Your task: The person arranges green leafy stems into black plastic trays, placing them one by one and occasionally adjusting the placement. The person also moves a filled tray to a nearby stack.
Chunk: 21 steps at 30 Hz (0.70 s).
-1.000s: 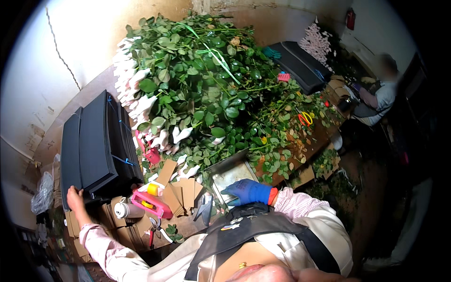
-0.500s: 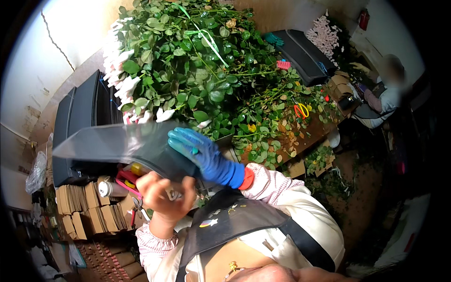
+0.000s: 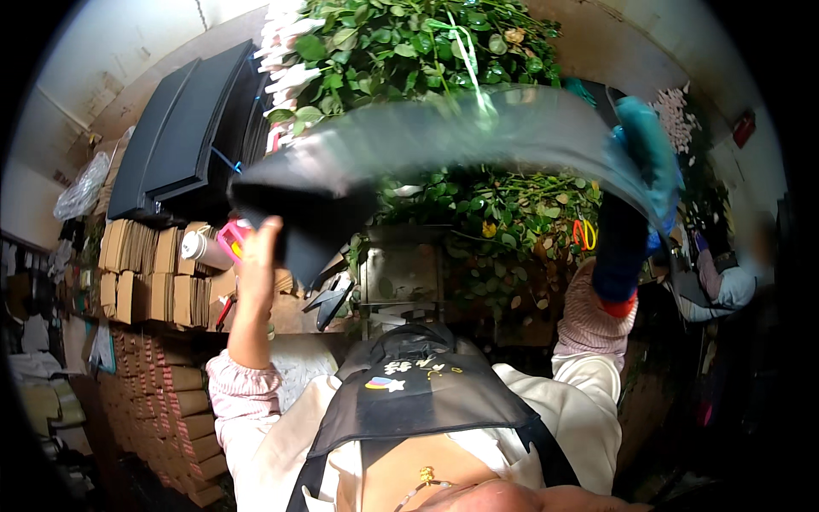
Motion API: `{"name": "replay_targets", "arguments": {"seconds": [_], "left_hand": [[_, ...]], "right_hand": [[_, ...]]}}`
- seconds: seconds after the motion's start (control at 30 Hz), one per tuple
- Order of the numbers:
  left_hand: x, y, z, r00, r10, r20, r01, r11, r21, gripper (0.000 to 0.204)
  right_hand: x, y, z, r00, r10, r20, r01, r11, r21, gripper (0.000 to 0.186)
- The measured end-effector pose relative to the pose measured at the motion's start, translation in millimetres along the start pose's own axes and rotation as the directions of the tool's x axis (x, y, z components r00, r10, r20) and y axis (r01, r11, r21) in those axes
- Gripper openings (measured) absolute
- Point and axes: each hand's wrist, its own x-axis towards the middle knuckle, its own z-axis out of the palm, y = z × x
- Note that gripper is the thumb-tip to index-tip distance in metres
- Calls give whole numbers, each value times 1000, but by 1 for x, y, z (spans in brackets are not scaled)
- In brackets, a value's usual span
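Observation:
Between my hands a dark, see-through plastic wrapping sheet (image 3: 529, 128) is stretched in an arc, smeared by motion. Its black end (image 3: 320, 222) is folded down near my left hand (image 3: 263, 252), which is bare and closed at the sheet's edge, its fingertips partly hidden. My right hand (image 3: 644, 162), in a blue and teal glove, grips the opposite end, raised at the right. Behind the sheet lies a big heap of green leafy stems (image 3: 384, 47), with pale wrapped flower heads (image 3: 286, 64) at its left side.
Stacks of black sheets (image 3: 175, 136) stand at the left, above bundles of brown cardboard (image 3: 132, 247). Near them are a white cup (image 3: 200, 246) and pliers (image 3: 328, 303). Orange-yellow scissors (image 3: 584, 235) lie among leaves. Another person (image 3: 734, 282) sits at the far right.
My hands have moved apart: the left outward and up, the right far to the right and up. The sheet is now spread wide between them. The view has shifted.

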Motion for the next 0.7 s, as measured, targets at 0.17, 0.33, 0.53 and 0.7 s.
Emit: {"name": "replay_targets", "arguments": {"seconds": [0.17, 0.33, 0.53, 0.7], "left_hand": [[-77, 36, 54, 359, -258, 897, 796, 587, -149, 48], [-89, -9, 60, 253, -296, 921, 893, 437, -105, 49], [-36, -111, 36, 334, -769, 544, 510, 633, 582, 68], [-8, -160, 63, 676, -238, 697, -590, 391, 706, 32]], "right_hand": [[29, -31, 14, 891, -140, 432, 182, 982, -58, 42], [10, -34, 85, 616, -143, 774, 131, 988, 78, 22], [-107, 1, 254, 524, 10, 852, 132, 987, -93, 25], [-106, -2, 270, 555, 27, 831, 112, 988, -107, 23]]}}
